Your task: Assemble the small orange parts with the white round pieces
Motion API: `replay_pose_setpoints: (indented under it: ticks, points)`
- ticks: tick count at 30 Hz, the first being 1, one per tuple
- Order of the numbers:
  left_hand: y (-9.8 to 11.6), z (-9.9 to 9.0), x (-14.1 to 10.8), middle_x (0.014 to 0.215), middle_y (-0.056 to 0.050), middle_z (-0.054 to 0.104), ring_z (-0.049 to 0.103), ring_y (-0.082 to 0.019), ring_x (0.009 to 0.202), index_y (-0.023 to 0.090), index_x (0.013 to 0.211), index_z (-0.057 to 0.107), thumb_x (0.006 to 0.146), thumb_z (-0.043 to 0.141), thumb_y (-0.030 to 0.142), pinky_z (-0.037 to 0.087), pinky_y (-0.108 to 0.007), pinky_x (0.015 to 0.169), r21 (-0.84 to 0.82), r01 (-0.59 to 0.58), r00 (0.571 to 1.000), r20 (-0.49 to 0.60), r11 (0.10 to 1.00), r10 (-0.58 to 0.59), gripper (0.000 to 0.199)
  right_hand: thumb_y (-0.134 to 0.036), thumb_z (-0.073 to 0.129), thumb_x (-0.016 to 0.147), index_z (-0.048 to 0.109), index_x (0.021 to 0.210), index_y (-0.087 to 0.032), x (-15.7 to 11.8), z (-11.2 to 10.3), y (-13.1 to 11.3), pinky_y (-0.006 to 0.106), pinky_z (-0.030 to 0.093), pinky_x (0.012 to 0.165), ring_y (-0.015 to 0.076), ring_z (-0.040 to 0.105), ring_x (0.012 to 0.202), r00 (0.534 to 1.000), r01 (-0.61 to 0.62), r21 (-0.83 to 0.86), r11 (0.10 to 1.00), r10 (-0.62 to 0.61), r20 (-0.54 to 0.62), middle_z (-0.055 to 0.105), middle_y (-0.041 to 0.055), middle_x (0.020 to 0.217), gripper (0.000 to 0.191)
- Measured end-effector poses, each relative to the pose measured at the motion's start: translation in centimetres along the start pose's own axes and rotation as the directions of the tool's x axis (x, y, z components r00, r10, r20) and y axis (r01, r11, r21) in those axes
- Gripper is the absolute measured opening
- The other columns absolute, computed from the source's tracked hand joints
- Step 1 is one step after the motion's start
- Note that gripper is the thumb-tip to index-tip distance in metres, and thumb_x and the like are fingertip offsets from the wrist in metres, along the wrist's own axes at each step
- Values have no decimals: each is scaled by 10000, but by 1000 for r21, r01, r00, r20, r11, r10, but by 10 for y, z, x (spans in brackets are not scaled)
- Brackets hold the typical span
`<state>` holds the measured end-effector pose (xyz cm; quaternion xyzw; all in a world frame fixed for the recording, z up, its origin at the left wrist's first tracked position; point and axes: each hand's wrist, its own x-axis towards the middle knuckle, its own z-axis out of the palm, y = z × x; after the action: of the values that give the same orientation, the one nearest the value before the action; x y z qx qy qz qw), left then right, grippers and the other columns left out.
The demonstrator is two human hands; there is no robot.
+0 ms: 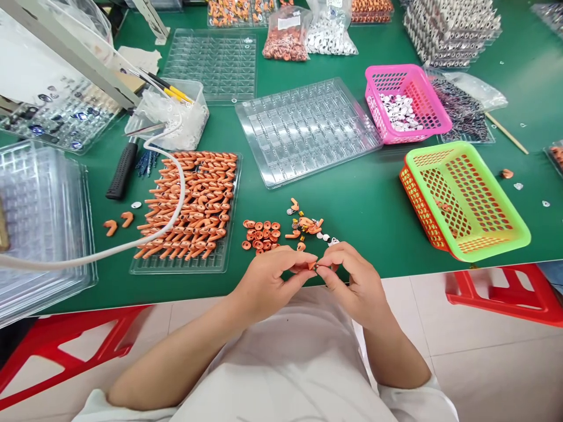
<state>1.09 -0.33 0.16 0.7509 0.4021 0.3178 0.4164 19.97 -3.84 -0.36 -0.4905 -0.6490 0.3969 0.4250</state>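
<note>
My left hand and my right hand meet at the table's front edge. Thumb and forefinger of my left hand pinch a small orange part. The fingertips of my right hand are pressed together at its right side; what they hold is too small to name. Just beyond the hands lie a loose cluster of orange stem-shaped pieces with small yellow and white bits, and a group of round orange caps. Left of these, a clear tray holds many orange stem pieces.
An empty-looking clear tray lies beyond the cluster. At the right are a pink basket of white discs and a green basket. A white cable crosses the left tray. Red stools stand below the table.
</note>
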Motion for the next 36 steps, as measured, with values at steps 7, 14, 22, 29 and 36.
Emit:
replay_pose_setpoints:
  ticks: [7, 14, 22, 29, 36]
  points:
    - [9, -8, 6, 836, -35, 754, 668, -137, 737, 173, 1007, 740, 883, 610, 187, 526, -225, 701, -147, 245, 956, 204, 958, -212, 180, -12, 468, 919, 594, 1259, -288, 0, -16, 5, 296, 510, 763, 146, 610, 878, 978, 148, 61, 987, -155, 139, 629, 32, 975, 456]
    - [9, -19, 14, 816, -48, 766, 679, -163, 719, 176, 988, 755, 872, 621, 266, 543, -237, 664, -245, 431, 835, 472, 869, -281, 199, -94, 516, 927, 617, 1208, -369, 4, -24, 7, 273, 486, 688, 137, 570, 801, 902, 382, -208, 901, -313, 299, 587, 14, 940, 406]
    - [8, -12, 10, 937, -67, 769, 709, -187, 831, 175, 1037, 740, 897, 600, 253, 569, -268, 753, -301, 457, 854, 410, 837, -319, 213, -127, 520, 935, 590, 1126, -258, -1, -11, 15, 310, 512, 671, 173, 604, 782, 929, 365, -312, 877, -322, 180, 671, 45, 913, 243]
    - [4, 5, 4, 969, -45, 769, 703, -184, 925, 201, 1027, 754, 863, 672, 241, 560, -261, 829, -269, 335, 942, 103, 903, -319, 188, -82, 552, 913, 606, 1098, -257, -10, 9, 18, 344, 558, 722, 186, 669, 824, 963, 195, -256, 947, -235, -132, 715, 45, 923, 261]
    - [-1, 11, 5, 933, -43, 772, 708, -196, 927, 216, 968, 773, 838, 703, 200, 562, -299, 871, -314, 272, 956, -21, 910, -293, 148, -163, 582, 922, 637, 985, -251, -13, 17, 8, 279, 543, 679, 150, 663, 750, 964, -71, -111, 991, 40, -263, 715, 7, 872, 122]
